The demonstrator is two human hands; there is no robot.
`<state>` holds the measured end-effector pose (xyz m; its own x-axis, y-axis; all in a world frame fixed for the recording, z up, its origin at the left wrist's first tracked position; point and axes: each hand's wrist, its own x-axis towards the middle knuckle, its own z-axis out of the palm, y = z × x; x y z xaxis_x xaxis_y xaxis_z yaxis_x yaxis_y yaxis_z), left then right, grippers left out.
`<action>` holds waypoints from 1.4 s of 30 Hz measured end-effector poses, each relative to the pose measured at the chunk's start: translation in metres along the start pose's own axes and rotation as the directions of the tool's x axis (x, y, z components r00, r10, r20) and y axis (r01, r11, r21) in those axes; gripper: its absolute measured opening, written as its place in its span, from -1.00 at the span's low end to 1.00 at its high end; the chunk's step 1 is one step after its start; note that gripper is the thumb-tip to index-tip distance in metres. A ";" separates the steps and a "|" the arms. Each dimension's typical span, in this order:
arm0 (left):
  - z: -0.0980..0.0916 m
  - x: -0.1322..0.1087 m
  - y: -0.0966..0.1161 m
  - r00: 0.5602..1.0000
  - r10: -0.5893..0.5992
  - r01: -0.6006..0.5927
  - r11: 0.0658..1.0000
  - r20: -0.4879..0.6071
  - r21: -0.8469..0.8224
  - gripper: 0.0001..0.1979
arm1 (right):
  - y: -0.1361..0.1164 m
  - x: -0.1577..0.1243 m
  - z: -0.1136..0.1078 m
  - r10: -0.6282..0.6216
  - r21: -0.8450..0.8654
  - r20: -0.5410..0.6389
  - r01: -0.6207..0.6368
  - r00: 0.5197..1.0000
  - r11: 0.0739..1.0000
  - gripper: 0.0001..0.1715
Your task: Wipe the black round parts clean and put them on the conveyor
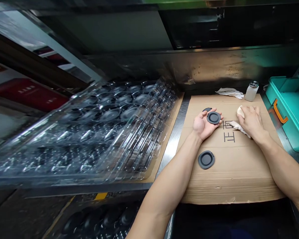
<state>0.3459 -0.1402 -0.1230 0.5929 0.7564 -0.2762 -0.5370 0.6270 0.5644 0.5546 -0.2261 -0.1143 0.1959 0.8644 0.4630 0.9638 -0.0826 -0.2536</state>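
Observation:
My left hand, palm up, holds a dark grey round lid-like part with a raised rim and a small tab. Just behind that hand, another dark part lies partly hidden. A third grey part rests on the cardboard sheet nearer to me. My right hand is closed around a pale, rounded pad, most of it covered by the fingers. Under and beside the right hand lies a crumpled white glove or cloth.
Stacked clear plastic trays with dark round parts fill the left side. At the back stand a white bottle with a metal top and a white glove. A teal bin with an orange handle borders the right.

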 end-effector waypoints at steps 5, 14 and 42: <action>0.003 -0.003 0.003 0.999 -0.051 0.051 0.998 -0.008 -0.033 -0.60 | 0.000 -0.003 -0.015 -0.101 -0.005 0.230 0.105 0.968 0.995 -0.66; -0.002 0.001 0.005 0.957 -0.284 0.284 0.959 -0.054 -0.007 -0.32 | -0.008 0.005 -0.015 -0.184 0.317 0.150 0.129 0.971 0.939 -0.68; 0.020 -0.017 -0.018 0.976 -0.217 0.165 0.800 0.021 0.577 -0.12 | -0.025 0.000 -0.002 -0.196 0.285 0.108 0.159 0.975 0.945 -0.77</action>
<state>0.3571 -0.1683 -0.1129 0.7074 0.5986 -0.3759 0.0150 0.5189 0.8547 0.5313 -0.2255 -0.1064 -0.0178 0.9121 0.4096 0.8905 0.2008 -0.4084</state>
